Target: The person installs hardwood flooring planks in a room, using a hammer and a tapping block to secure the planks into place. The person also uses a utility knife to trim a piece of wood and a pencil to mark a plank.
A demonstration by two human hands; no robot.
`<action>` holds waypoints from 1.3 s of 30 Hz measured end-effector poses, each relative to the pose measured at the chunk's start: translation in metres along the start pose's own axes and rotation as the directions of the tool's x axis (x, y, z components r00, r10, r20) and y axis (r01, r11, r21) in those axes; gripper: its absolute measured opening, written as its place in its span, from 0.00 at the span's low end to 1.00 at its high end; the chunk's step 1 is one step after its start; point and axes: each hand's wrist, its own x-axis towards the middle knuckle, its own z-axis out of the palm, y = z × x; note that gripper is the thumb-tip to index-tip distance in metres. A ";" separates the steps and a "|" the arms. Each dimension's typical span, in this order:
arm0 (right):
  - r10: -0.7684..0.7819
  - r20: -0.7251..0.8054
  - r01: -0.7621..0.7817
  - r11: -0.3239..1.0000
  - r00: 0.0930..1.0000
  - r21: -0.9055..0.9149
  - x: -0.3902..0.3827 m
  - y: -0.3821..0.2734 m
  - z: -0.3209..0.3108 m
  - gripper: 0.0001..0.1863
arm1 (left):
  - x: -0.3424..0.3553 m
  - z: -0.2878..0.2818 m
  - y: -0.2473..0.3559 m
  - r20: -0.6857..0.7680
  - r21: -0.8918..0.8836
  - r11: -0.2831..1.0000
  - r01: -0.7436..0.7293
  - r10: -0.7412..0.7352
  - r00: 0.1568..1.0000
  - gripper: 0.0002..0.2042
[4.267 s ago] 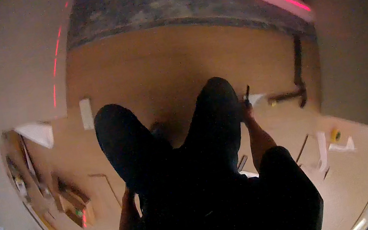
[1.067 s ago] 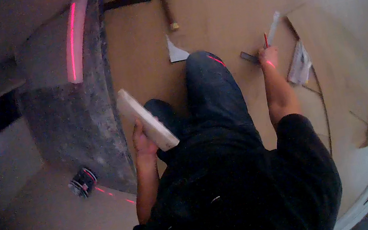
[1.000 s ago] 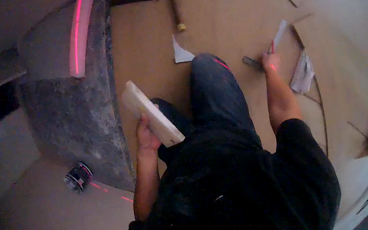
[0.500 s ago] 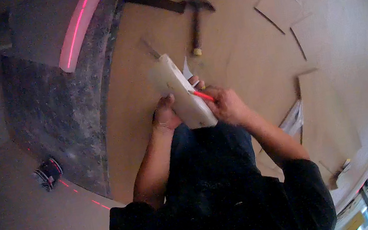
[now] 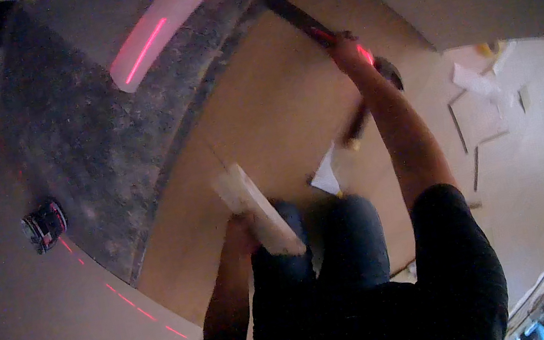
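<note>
My left hand [image 5: 243,232] is closed around a pale, thick piece of board [image 5: 262,215], tilted above my left thigh. A thin dark blade-like strip, blurred, shows beyond the board's far end. Stretched far forward, my right hand [image 5: 344,52] closes over the near end of a dark flat bar [image 5: 294,14] on the floor. Red streaks lie at its fingers and wrist; whether one is the red pencil or laser light I cannot tell. A hammer [image 5: 356,124] lies beneath my right forearm, partly hidden. Near my knees is a white pointed scrap [image 5: 326,173].
To the left, a dark grey mottled slab [image 5: 93,143] carries a long white strip [image 5: 152,49] crossed by a red laser line. A small laser device [image 5: 45,224] stands at far left. Right of my arm lie white scraps [image 5: 474,79], thin dark strips [image 5: 457,126] and yellow tape [image 5: 487,49].
My right hand has left the board and reached forward to the dark flat bar. My left hand has drawn the board back toward my left thigh. The view has turned.
</note>
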 end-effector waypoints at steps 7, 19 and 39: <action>-0.102 0.045 0.108 0.980 0.994 -0.167 0.050 -0.021 0.020 0.36 | -0.012 -0.035 -0.005 -0.061 -0.090 0.988 0.124 -0.129 0.990 0.33; -0.270 0.230 -0.152 0.280 0.935 0.948 -0.255 -0.102 -0.005 0.17 | 0.083 0.029 0.049 0.328 -0.330 0.942 0.054 0.061 0.943 0.30; 0.452 0.180 -0.380 0.403 0.874 0.833 -0.211 0.001 0.002 0.19 | -0.030 -0.008 0.094 0.772 -0.428 0.745 0.511 0.007 0.636 0.19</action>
